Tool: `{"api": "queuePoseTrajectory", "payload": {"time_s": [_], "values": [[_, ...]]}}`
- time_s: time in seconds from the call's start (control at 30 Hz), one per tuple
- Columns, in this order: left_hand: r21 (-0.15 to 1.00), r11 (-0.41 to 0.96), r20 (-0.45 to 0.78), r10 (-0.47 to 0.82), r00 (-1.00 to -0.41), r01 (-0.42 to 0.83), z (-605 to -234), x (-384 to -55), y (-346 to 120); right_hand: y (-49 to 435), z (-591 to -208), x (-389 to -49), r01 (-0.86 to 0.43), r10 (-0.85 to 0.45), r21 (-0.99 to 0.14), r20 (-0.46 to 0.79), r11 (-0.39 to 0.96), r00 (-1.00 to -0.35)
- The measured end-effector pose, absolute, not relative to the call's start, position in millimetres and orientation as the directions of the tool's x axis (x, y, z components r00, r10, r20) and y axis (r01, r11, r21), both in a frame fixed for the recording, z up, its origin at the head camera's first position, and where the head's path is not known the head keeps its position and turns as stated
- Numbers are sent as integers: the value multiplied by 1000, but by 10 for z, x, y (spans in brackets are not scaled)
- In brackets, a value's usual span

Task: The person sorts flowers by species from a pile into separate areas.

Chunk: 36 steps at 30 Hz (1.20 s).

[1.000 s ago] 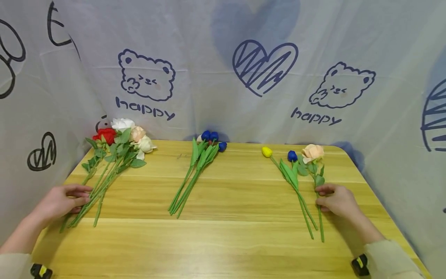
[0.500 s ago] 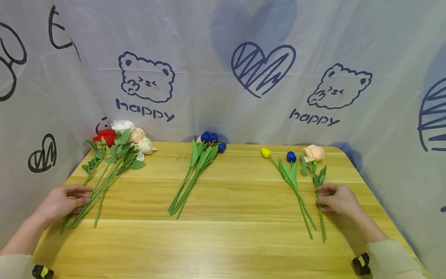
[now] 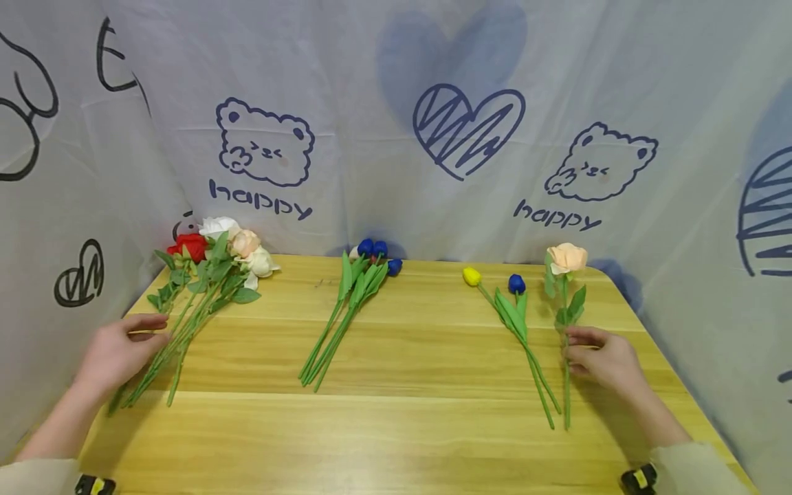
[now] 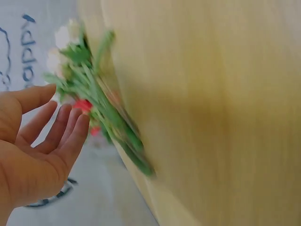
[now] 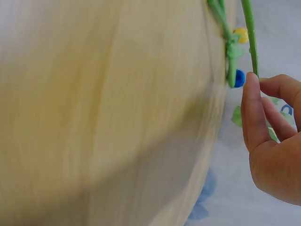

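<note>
On the right, my right hand [image 3: 606, 357] pinches the green stem of a peach rose [image 3: 567, 258] between thumb and fingers. The right wrist view shows the stem [image 5: 251, 42] rising from the fingertips. My left hand [image 3: 117, 350] has loosely bent fingers with nothing between them, beside the stems of a rose bunch. In the left wrist view this hand [image 4: 42, 136] stands apart from the blurred stems [image 4: 113, 113]. The bunch has a red rose [image 3: 188, 246], a white rose [image 3: 218, 227], a peach rose [image 3: 244, 243] and a cream rose [image 3: 260, 262].
Blue tulips [image 3: 373, 248] lie in a bunch at the table's middle back, with a paler bloom partly hidden. A yellow tulip [image 3: 471, 276] and a blue tulip [image 3: 516, 283] lie crossed left of my right hand. Printed cloth [image 3: 371, 137] hangs behind the wooden table [image 3: 371, 440].
The peach rose in my right hand has been lifted, its bloom now higher and more upright. My left hand has come off the rose stems and risen slightly.
</note>
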<state>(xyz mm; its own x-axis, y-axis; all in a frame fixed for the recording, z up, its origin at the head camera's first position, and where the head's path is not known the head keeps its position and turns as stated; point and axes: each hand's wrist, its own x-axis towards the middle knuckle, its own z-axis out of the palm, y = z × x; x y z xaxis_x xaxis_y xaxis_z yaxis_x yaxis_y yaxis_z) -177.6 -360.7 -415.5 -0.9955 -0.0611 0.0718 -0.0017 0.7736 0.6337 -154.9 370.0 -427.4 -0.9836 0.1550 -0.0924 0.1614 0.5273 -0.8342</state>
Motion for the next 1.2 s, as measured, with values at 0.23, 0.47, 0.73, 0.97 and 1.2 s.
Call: {"api": "queuePoseTrajectory", "payload": {"time_s": [0.23,0.47,0.73,0.97,1.2], "values": [[694,719,159,-105,-982,36,-4027,-1794,-3085,3523,-4192,-1493,83,201,-898,6,432,-979],[761,638,205,-59,-977,121,-3861,-1831,-2499,3270,-4056,-1482,23,246,-961,47,274,-968],[829,502,233,94,-968,248,-3840,-1924,-1766,2838,-3964,-1569,-31,255,-989,68,148,-964],[877,386,232,183,-955,287,-3885,-1990,-1166,2409,-4005,-1720,-80,244,-993,99,90,-965],[914,282,217,262,-940,290,-3924,-1921,-612,2085,-4090,-1858,-134,198,-990,139,36,-970]]}}
